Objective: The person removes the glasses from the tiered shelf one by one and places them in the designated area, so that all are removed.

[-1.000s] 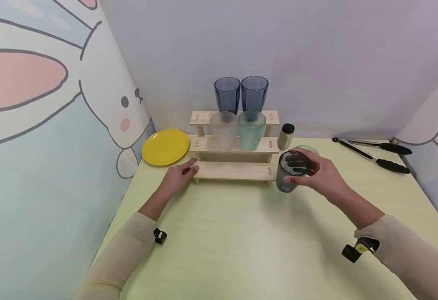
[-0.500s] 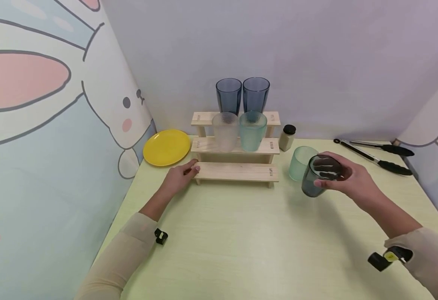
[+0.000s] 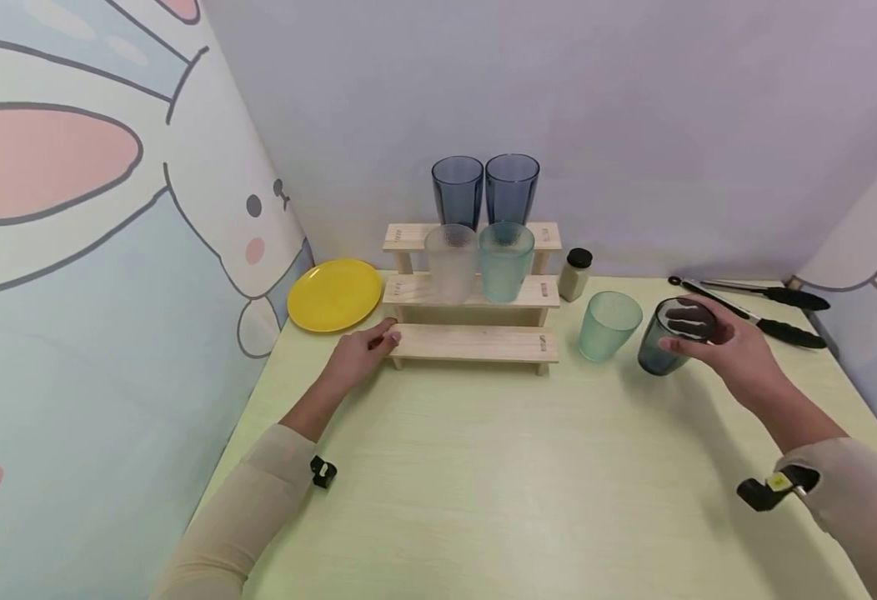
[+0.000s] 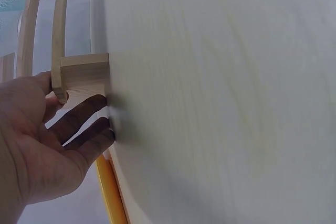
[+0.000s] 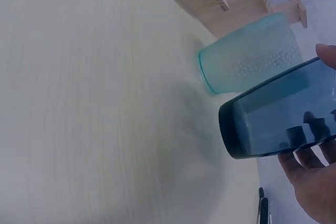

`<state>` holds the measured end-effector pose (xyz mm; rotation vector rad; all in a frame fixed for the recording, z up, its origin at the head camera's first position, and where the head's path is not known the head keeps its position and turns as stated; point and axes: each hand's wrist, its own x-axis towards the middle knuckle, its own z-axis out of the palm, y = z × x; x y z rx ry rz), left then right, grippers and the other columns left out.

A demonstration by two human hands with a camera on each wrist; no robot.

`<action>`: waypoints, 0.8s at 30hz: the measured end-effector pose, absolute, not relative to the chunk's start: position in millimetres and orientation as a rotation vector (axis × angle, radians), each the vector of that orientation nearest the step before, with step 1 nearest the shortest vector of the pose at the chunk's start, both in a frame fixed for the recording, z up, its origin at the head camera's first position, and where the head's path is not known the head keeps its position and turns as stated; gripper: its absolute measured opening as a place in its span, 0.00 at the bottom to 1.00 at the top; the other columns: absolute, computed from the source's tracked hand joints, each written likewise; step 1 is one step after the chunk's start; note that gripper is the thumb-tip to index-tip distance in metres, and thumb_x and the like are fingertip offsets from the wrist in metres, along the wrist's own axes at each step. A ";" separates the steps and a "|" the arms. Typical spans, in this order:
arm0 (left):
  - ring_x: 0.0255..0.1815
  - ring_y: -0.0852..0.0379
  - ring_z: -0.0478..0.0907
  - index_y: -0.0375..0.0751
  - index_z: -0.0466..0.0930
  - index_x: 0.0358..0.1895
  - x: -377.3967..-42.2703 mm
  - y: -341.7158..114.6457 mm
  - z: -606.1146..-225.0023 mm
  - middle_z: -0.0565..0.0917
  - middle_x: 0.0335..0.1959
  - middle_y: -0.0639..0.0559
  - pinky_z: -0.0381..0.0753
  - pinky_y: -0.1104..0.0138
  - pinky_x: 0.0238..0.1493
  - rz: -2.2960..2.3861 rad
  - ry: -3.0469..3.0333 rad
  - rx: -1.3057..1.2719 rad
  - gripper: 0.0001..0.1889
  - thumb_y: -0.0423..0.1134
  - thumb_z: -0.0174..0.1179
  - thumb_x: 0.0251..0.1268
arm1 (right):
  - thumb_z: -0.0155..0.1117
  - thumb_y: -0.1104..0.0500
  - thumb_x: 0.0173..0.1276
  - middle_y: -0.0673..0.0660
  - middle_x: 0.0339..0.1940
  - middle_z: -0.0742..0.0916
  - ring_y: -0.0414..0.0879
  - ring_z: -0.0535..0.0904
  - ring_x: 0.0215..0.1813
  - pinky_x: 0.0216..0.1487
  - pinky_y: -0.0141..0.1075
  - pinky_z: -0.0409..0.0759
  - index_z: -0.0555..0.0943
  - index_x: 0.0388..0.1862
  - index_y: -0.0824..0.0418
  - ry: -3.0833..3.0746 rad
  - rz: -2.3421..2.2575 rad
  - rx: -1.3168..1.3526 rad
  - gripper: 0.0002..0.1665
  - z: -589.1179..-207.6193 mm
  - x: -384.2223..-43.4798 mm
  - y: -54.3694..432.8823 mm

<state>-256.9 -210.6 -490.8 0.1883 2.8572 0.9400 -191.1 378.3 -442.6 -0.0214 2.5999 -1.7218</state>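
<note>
My right hand point(image 3: 739, 346) grips a dark blue-grey drinking glass point(image 3: 659, 346) round its side, its base tilted a little toward the left. In the right wrist view the glass point(image 5: 278, 114) shows its thick base close over the table. A pale green textured tumbler point(image 3: 609, 325) stands just left of it. My left hand point(image 3: 356, 358) pinches the left end of the lowest step of a three-step wooden rack point(image 3: 476, 342). Seen from the left wrist, thumb and forefinger meet at that step's end, while the other fingers reach down to the table.
Two blue glasses point(image 3: 512, 192) stand on the top step; a clear frosted tumbler point(image 3: 451, 262) and a teal one point(image 3: 506, 262) share the middle step. A yellow plate point(image 3: 333, 296) lies left, a black-lidded jar point(image 3: 575, 275) right of the rack, black-handled tongs point(image 3: 787, 333) far right.
My right hand has carried the blue-grey glass rightward from beside the rack, past the green tumbler, which now shows fully. The left hand has stayed at the rack's end.
</note>
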 end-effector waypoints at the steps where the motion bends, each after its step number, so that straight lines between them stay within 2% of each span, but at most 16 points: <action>1: 0.51 0.45 0.79 0.56 0.72 0.85 -256.8 -210.6 -490.6 0.90 0.60 0.39 0.83 0.51 0.58 0.938 2.858 0.187 0.33 0.65 0.53 0.87 | 0.77 0.62 0.76 0.26 0.62 0.86 0.20 0.82 0.62 0.54 0.16 0.77 0.67 0.88 0.42 2.605 -1.712 -0.009 0.48 -444.6 -194.4 379.1; 8: 0.51 0.45 0.79 0.55 0.72 0.85 -256.8 -210.3 -490.4 0.90 0.59 0.39 0.82 0.50 0.58 0.942 2.861 0.190 0.33 0.65 0.54 0.87 | 0.77 0.62 0.76 0.26 0.62 0.86 0.21 0.82 0.63 0.56 0.15 0.77 0.67 0.87 0.40 2.547 -1.793 0.040 0.47 -455.1 -210.8 381.1; 15: 0.52 0.45 0.79 0.56 0.71 0.85 -256.5 -209.5 -490.4 0.89 0.62 0.39 0.83 0.49 0.61 0.940 2.859 0.178 0.33 0.65 0.54 0.87 | 0.77 0.65 0.75 0.29 0.62 0.87 0.22 0.83 0.62 0.56 0.16 0.78 0.69 0.85 0.42 2.486 -1.867 0.023 0.46 -459.1 -220.1 380.5; 24: 0.49 0.46 0.78 0.55 0.72 0.85 -255.7 -211.3 -491.3 0.90 0.55 0.41 0.80 0.54 0.54 0.945 2.875 0.197 0.33 0.65 0.54 0.87 | 0.77 0.64 0.75 0.26 0.61 0.87 0.21 0.83 0.62 0.56 0.17 0.79 0.67 0.87 0.43 2.525 -1.812 0.007 0.48 -459.9 -223.9 377.0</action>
